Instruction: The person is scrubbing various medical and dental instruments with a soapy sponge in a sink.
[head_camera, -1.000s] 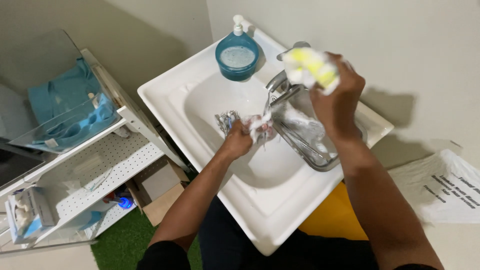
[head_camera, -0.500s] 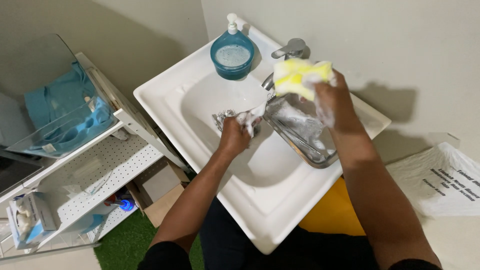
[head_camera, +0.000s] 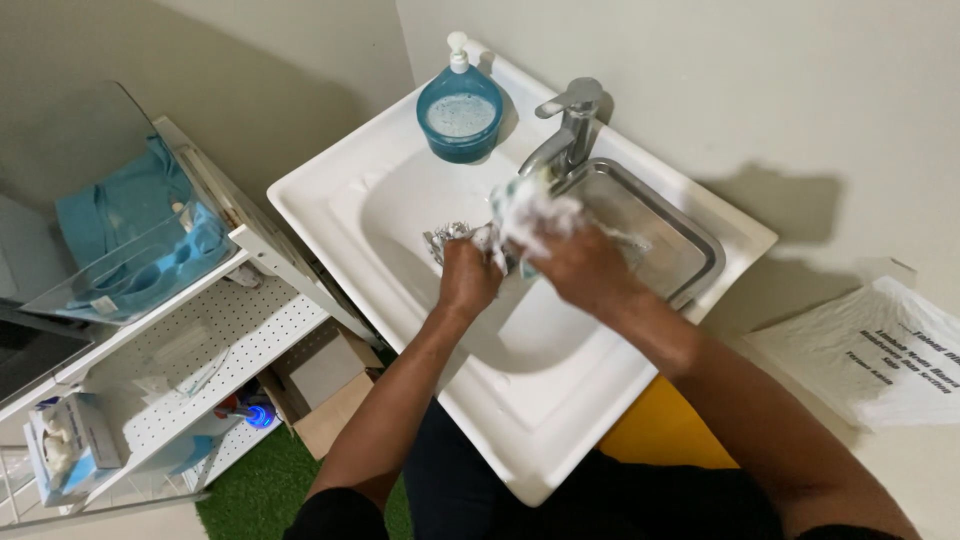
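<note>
Over the sink (head_camera: 350, 190): small metal piece (head_camera: 447, 238) pinched in left hand (head_camera: 468, 275); soapy sponge (head_camera: 530, 210) clenched in right hand (head_camera: 585, 265), pressed against it below the tap (head_camera: 570, 125). Risk judged: lather-slick piece may be dropped into basin.

Both bare forearms are reaching forward and converging. The left hand (head_camera: 468, 275) is curling into a loose fist, knuckles up. The right hand (head_camera: 580, 265) is lying just beside it on the right, fingers closing, wrist bent inward, nearly touching.
</note>
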